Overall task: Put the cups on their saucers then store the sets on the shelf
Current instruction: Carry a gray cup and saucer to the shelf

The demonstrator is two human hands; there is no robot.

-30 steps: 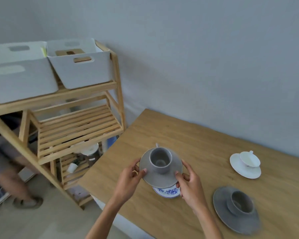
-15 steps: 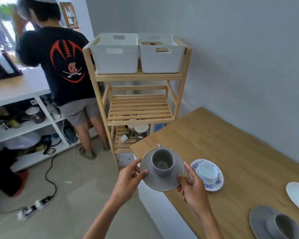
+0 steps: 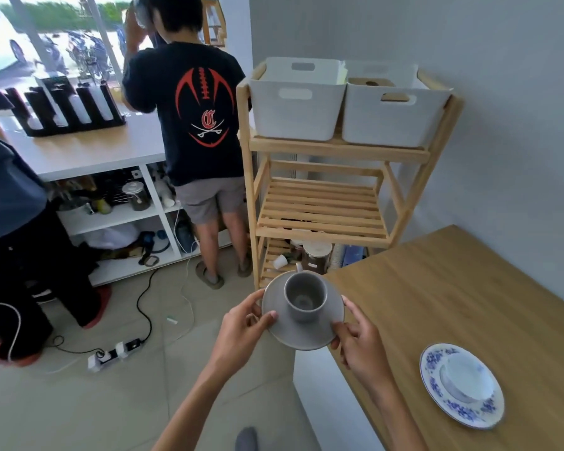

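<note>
A grey cup (image 3: 305,297) stands upright on a grey saucer (image 3: 310,336), held in the air beyond the table's left end. My left hand (image 3: 246,327) grips the saucer's left rim and my right hand (image 3: 358,340) grips its right rim. A white cup (image 3: 466,379) sits on a blue-flowered saucer (image 3: 437,382) on the wooden table (image 3: 453,288) at the lower right. The wooden shelf (image 3: 323,209) stands straight ahead; its slatted middle level is bare.
Two white bins (image 3: 297,99) fill the shelf's top level, jars and cups crowd the bottom one. A person in a dark shirt (image 3: 196,102) stands just left of the shelf. Another person (image 3: 10,206) is at the far left. A power strip (image 3: 114,351) and cables lie on the floor.
My view has swung left and nearer the shelf, with the grey set carried off the table toward it. The other two sets have slid out of view on the right.
</note>
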